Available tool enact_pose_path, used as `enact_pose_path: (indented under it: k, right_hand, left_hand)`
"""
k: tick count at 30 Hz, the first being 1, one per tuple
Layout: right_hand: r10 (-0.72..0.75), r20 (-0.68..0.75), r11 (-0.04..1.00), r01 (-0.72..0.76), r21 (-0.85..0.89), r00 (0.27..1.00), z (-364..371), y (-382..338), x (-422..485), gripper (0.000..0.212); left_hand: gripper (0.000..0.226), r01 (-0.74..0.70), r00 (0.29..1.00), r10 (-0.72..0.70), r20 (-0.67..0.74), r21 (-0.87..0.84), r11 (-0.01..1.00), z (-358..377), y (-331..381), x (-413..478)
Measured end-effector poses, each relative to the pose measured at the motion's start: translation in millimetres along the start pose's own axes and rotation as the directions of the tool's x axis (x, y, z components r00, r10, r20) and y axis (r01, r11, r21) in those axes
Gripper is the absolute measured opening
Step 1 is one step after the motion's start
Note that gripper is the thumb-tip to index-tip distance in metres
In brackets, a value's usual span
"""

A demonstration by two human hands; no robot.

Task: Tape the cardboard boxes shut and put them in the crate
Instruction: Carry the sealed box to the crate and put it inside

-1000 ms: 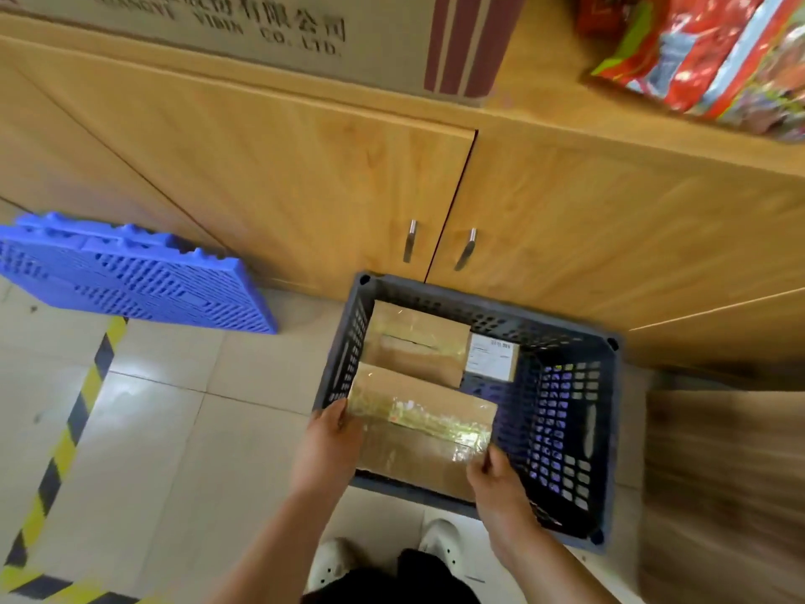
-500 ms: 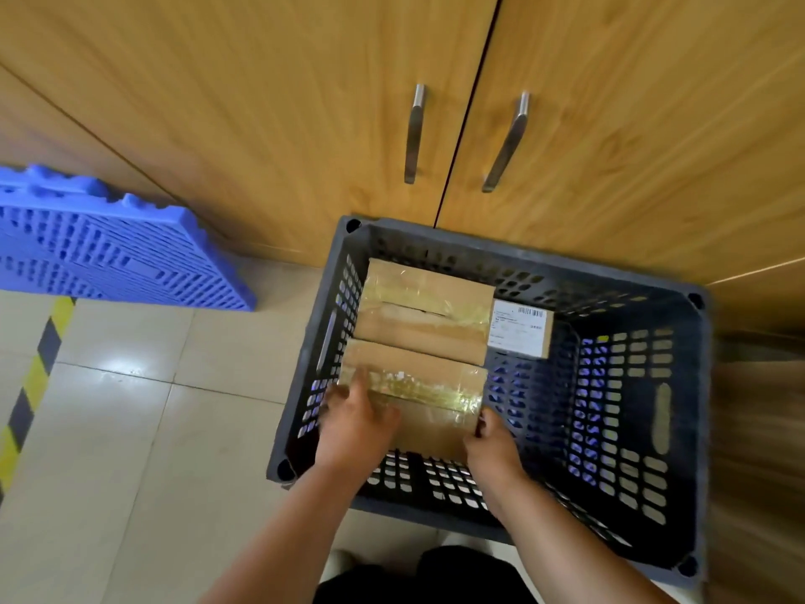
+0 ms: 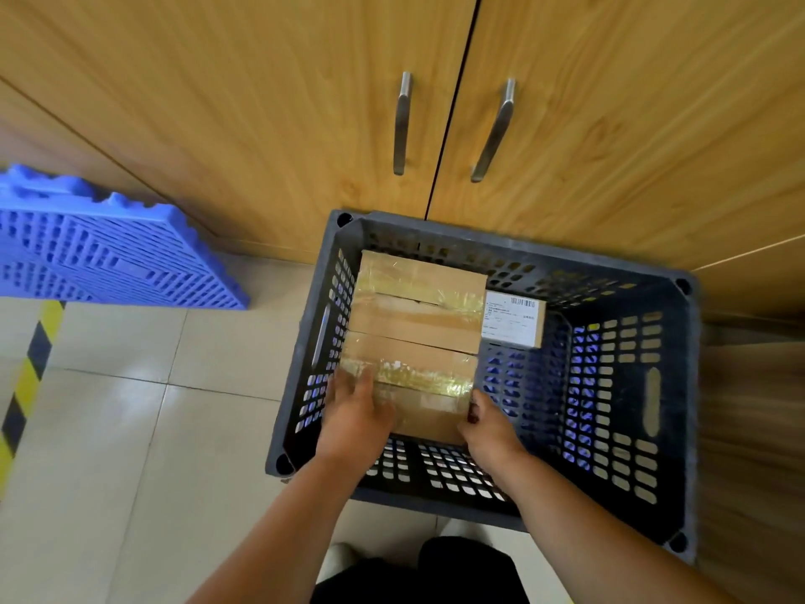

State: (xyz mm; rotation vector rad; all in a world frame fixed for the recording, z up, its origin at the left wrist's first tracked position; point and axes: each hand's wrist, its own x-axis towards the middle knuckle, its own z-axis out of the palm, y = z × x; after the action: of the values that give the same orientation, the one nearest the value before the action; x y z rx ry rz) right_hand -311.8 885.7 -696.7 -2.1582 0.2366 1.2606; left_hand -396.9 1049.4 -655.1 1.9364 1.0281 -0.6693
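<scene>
The left grip (image 3: 355, 411) lies flat with straight fingers on the near taped box (image 3: 427, 368). The right grip (image 3: 488, 429) curls round that box's near-right corner. The box is inside the dark crate (image 3: 610, 385) by its left wall, touching a second taped box (image 3: 418, 307) behind. A small labelled box (image 3: 514, 318) stands just right of that one. A blue pallet (image 3: 109, 259) lies on the floor (image 3: 130, 429).

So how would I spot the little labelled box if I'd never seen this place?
Find the dark slotted crate on the floor below the wooden cabinet doors. Inside, toward its far wall, just right of the far taped box, sits a smaller box. It alone bears a white barcode label instead of shiny tape.
</scene>
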Motion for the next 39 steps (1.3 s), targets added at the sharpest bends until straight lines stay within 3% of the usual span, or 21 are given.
enact_pose_path:
  k: [4,10,20,26,30,39]
  right_hand:
    - [-0.069,-0.025,0.997,0.069,-0.032,0.997,-21,-27,-41,0.060]
    - [-0.161,-0.072,0.987,0.159,-0.030,0.984,-64,-82,-138,0.037]
    - [-0.300,-0.133,0.954,0.297,-0.043,0.945,-136,-169,-326,0.026]
    - [-0.420,-0.234,0.906,0.420,-0.053,0.877,-172,-183,-437,0.021]
    - [-0.395,-0.333,0.896,0.439,0.069,0.857,-191,-179,-502,0.017]
    - [-0.335,-0.562,0.873,0.474,0.117,0.756,-243,-125,-620,0.019]
  left_hand:
    - [0.063,-0.058,0.998,0.057,0.024,0.046,0.997,-22,22,-37]
    - [0.046,-0.122,0.992,0.123,-0.023,0.047,0.991,-75,74,-117]
    - [0.040,-0.309,0.947,0.317,-0.048,0.131,0.942,-177,167,-270]
    - [0.048,-0.461,0.881,0.472,-0.030,0.172,0.871,-216,207,-357]
    - [0.047,-0.585,0.806,0.592,0.011,0.172,0.792,-224,233,-414]
    - [0.045,-0.769,0.639,0.757,0.136,0.126,0.627,-179,284,-513]
